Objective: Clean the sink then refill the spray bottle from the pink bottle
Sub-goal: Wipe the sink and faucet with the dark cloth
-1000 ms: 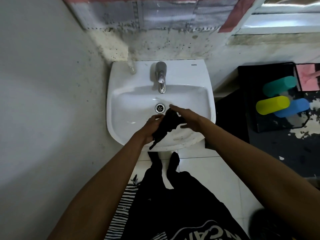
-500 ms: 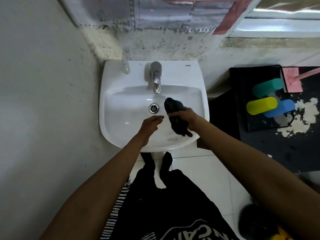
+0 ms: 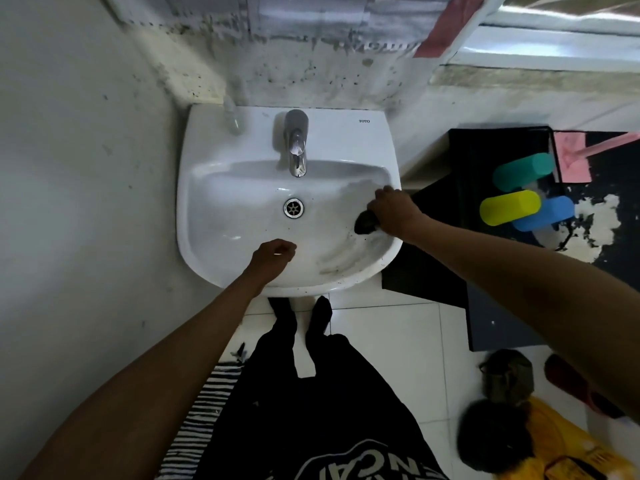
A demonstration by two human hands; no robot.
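Your right hand (image 3: 393, 213) is pressing down on a dark cloth (image 3: 366, 224) against the inner right wall of the white sink (image 3: 221, 174), fingers curled over the cloth so that only a bunched end is showing at the thumb side of that grip. Smeared grey streaks are lying on the basin just below and inward of that hand, toward the front rim. Your left hand (image 3: 273, 254) is hanging over the front part of the basin, well apart from the cloth, fingers loosely curled and holding nothing. The drain (image 3: 293, 207) is sitting between the two hands, nearer the back, and the chrome tap (image 3: 296, 143) is standing beyond it on the sink deck. A small pale bottle-like thing (image 3: 232, 116) is standing at the deck's back left corner, far from both hands; it is too blurred to identify. Beyond your right hand, past the sink's rim, a green cylinder (image 3: 523, 171), a yellow cylinder (image 3: 509, 207) and a blue cylinder (image 3: 545, 214) are lying together on a black surface (image 3: 485, 147). No pink bottle is identifiable; a pink item (image 3: 571, 161) at the far right is unclear. Your dark trousers (image 3: 311, 393) are showing below the sink over white floor tiles (image 3: 391, 341).
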